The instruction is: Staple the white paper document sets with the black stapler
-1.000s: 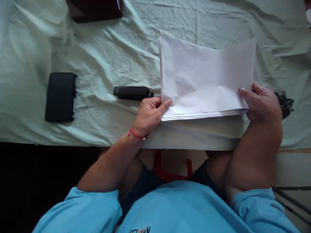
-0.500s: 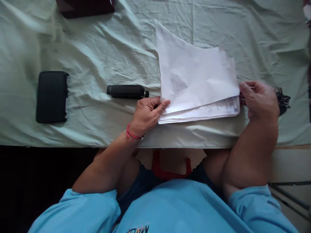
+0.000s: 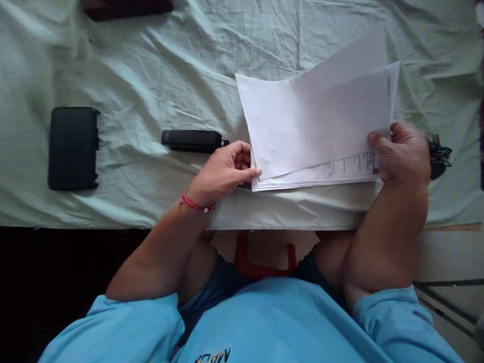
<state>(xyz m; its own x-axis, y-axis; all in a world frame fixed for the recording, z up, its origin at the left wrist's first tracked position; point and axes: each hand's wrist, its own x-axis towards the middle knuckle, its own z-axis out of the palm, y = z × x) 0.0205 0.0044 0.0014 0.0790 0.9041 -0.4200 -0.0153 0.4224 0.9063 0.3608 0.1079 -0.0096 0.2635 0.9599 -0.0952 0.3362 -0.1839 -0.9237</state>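
Between my hands lies a stack of white paper sheets [image 3: 321, 176], its top page printed with text and boxed lines along the front edge. Above it, tilted and bent upward at the far right, are loose sheets of paper [image 3: 321, 111] with blank faces showing. My right hand [image 3: 403, 151] pinches these sheets at their right edge, thumb on top and fingers behind. At the left end, my left hand [image 3: 229, 169] is closed on the near-left corner of the papers, thumb on top; its curled fingers are partly hidden. A red string bracelet circles the left wrist.
A black stapler-like object [image 3: 192, 141] lies just left of my left hand. Farther left is a flat black case [image 3: 73, 148]. A bunch of keys [image 3: 439, 157] sits beyond my right hand. A dark red box [image 3: 126, 7] stands at the back on the wrinkled green cloth [image 3: 151, 201].
My right hand has gripped the loose sheets and their far right side has lifted and fanned out. My left hand has shifted slightly left at the corner.
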